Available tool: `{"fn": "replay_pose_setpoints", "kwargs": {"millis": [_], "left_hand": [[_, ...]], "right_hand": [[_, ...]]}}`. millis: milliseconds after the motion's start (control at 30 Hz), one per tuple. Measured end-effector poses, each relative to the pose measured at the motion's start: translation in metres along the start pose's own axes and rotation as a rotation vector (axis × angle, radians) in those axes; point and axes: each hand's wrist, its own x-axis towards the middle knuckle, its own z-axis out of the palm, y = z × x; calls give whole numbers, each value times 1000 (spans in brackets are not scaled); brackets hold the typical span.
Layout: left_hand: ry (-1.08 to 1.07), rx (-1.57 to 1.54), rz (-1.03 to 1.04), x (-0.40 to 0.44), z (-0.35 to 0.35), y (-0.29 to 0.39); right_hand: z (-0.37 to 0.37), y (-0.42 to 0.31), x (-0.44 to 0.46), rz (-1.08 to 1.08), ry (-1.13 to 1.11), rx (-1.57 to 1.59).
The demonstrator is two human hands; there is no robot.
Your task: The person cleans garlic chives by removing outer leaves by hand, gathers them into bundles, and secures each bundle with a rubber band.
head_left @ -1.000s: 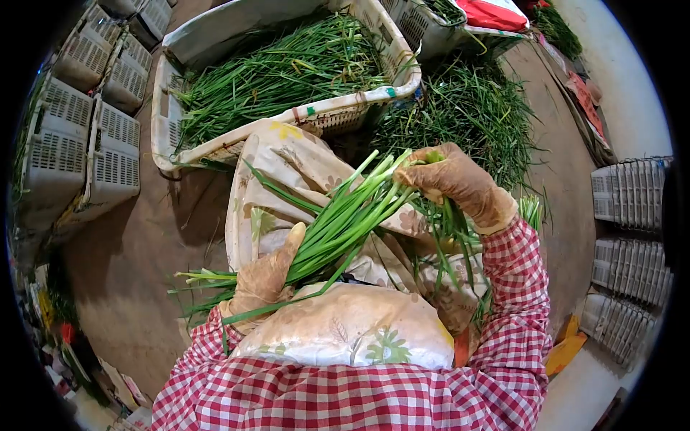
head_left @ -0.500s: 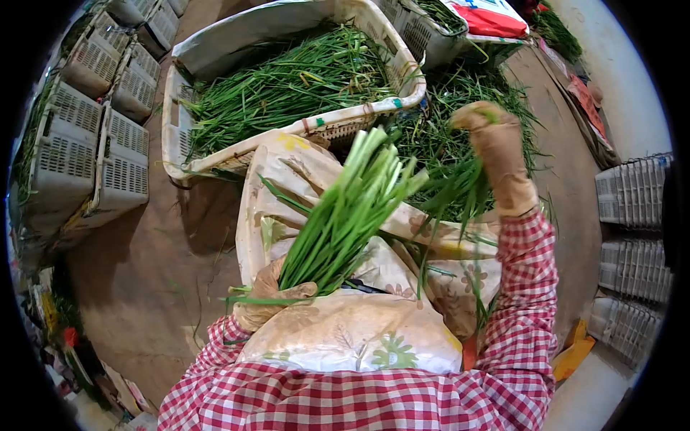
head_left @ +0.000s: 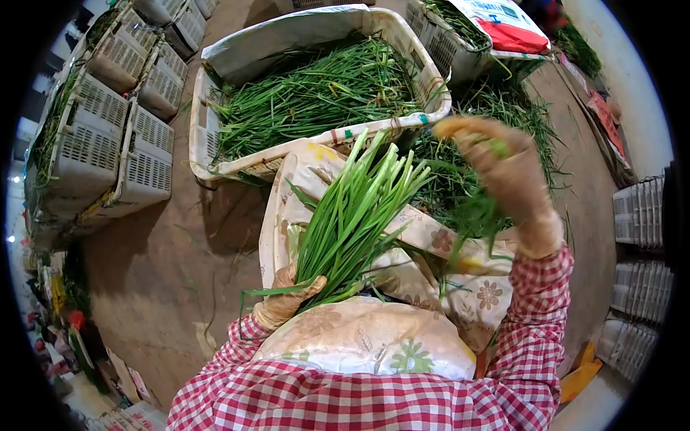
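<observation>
My gloved left hand [head_left: 284, 300] is closed around the lower part of a bunch of garlic chives [head_left: 352, 223]. The pale stalk ends point up and away from me, fanned out above my lap. My gloved right hand [head_left: 507, 165], smeared by motion, is raised to the right of the bunch. Its fingers are curled round some green, and loose chive leaves [head_left: 480, 215] trail beneath it. An apron with a flower print [head_left: 431, 287] covers my lap under both hands.
Ahead stands a large white basket [head_left: 198, 133] holding many chives. A heap of loose leaves [head_left: 528, 122] lies on the floor to its right. White crates [head_left: 147, 158] are stacked at left, and more crates [head_left: 636, 284] stand at right. A red-and-white bag [head_left: 510, 36] rests at the back.
My right hand has swung a little and is now blurred, still with green in it. The bunch in my left hand has spread slightly. The whole view has shifted, so things appear further right.
</observation>
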Motion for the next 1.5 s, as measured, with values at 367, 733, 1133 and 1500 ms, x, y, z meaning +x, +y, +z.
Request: {"fn": "replay_pose_setpoints", "kwargs": {"millis": [367,733,1133,1500], "left_hand": [[-58,-147,-51,-5,19,29],[29,-193,99,5,11,5],[-31,-212,0,9,10,13],[93,-852,-192,11,-11,-13]], "right_hand": [[75,28,3,342,-319,-21],[50,74,33,-350,526,-706],[55,20,34,213,-230,395],[-63,-28,10,-195,469,73]]}}
